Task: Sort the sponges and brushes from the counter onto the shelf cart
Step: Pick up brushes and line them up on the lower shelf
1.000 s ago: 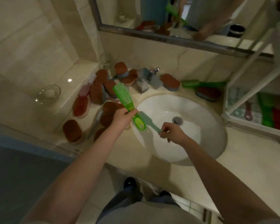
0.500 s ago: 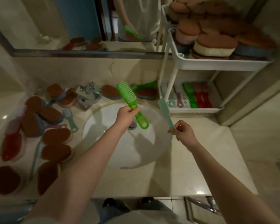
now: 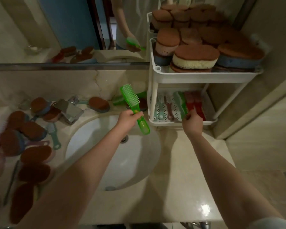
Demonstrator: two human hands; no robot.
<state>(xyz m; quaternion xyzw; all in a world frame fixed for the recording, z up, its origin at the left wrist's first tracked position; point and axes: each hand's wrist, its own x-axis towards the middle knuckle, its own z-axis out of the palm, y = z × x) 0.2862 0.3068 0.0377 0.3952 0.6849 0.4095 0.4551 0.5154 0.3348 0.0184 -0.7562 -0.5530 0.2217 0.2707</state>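
My left hand (image 3: 128, 119) grips a bright green scrub brush (image 3: 131, 98) by its handle, bristles up, over the sink's far rim. At the front of the white shelf cart's (image 3: 196, 78) lower tray, my right hand (image 3: 191, 121) pinches the end of a pale teal brush (image 3: 178, 99). That brush lies among several brushes there, next to red ones (image 3: 194, 103). Brown-topped sponges (image 3: 195, 57) fill the upper tray. More sponges (image 3: 34, 130) and a teal brush (image 3: 54, 135) lie on the counter left of the sink.
A white oval sink (image 3: 109, 162) sits between my arms, with a chrome faucet (image 3: 70, 111) behind it. A sponge (image 3: 99, 104) and another green brush (image 3: 120, 101) lie by the back wall. A mirror hangs above. The beige wall stands just right of the cart.
My right hand carried the pale teal brush from above the sink into the cart's lower tray. My left hand moved right with the green brush, and my view shifted right.
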